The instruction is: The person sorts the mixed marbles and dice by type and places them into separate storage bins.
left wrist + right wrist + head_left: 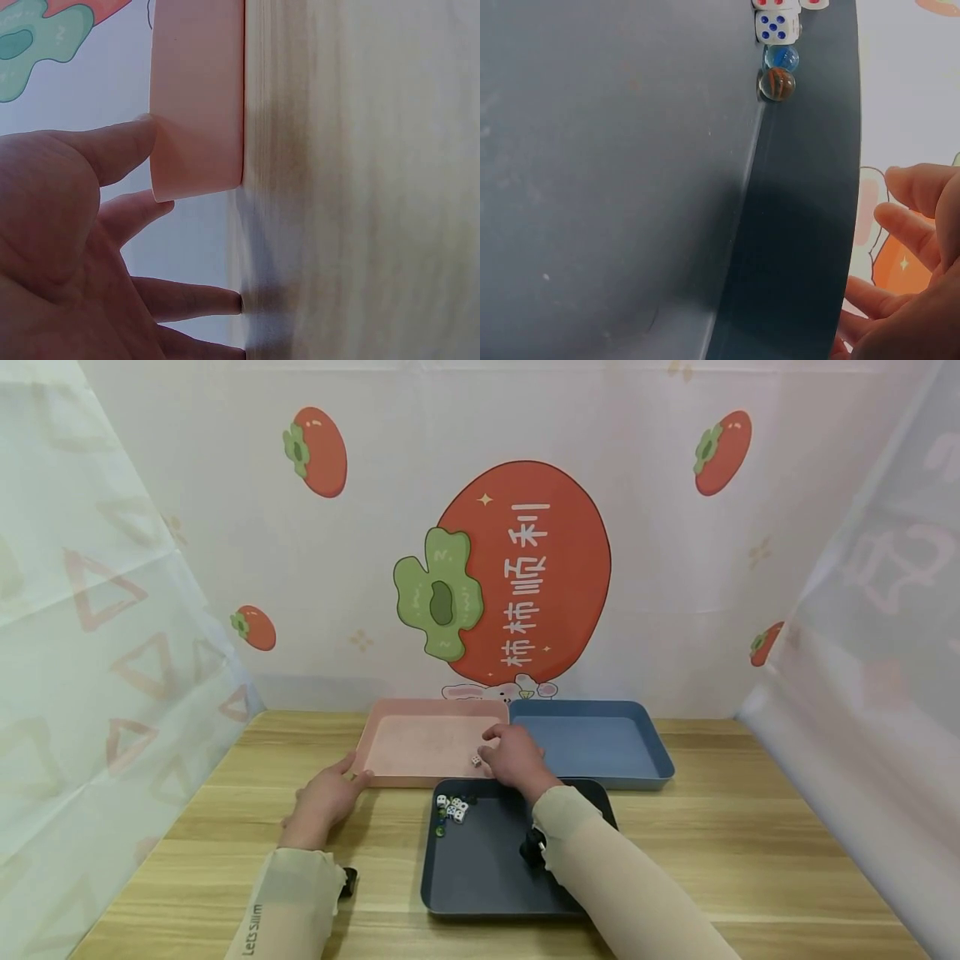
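Note:
A pink tray point(420, 739) stands at the back, its front left corner touched by the thumb and index finger of my left hand point(327, 800). That hand's other fingers reach down to the tabletop in the left wrist view. My right hand point(517, 758) hovers over the pink tray's right end, fingers loosely bent, with nothing seen between thumb and index finger in the right wrist view. Just by its thumb is a white die point(476, 761). In front, a black tray point(480, 877) holds several white dice point(456, 810) and glass marbles point(778, 84) along its far left part.
A blue tray point(588, 739) sits against the pink tray's right side. Behind both rises a printed cloth backdrop point(360, 552). The wooden table point(735, 843) extends to either side. My right forearm point(622, 877) crosses the black tray's right part.

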`<action>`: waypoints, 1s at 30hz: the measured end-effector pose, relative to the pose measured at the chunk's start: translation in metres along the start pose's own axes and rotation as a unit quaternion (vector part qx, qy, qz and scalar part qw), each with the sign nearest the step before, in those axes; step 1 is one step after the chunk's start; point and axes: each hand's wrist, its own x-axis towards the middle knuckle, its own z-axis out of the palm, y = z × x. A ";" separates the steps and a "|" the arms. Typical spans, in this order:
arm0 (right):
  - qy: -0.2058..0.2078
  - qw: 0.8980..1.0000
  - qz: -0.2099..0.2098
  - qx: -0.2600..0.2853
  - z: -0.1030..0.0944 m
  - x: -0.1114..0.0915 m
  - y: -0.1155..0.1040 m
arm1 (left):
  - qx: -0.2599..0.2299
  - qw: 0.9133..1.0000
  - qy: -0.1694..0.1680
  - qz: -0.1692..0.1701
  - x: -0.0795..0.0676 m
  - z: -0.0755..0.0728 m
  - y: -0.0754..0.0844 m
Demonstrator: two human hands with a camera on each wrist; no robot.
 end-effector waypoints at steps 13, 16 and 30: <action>-0.007 0.998 -0.057 0.004 -0.006 -0.021 -0.008 | 0.011 1.000 0.005 0.013 0.000 0.001 0.001; -0.031 0.996 -0.087 -0.005 -0.007 -0.030 -0.008 | 0.010 1.000 0.006 0.015 -0.001 0.000 0.001; -0.119 0.975 -0.176 -0.059 0.008 -0.041 0.000 | 0.015 1.000 0.008 0.024 -0.002 0.000 0.000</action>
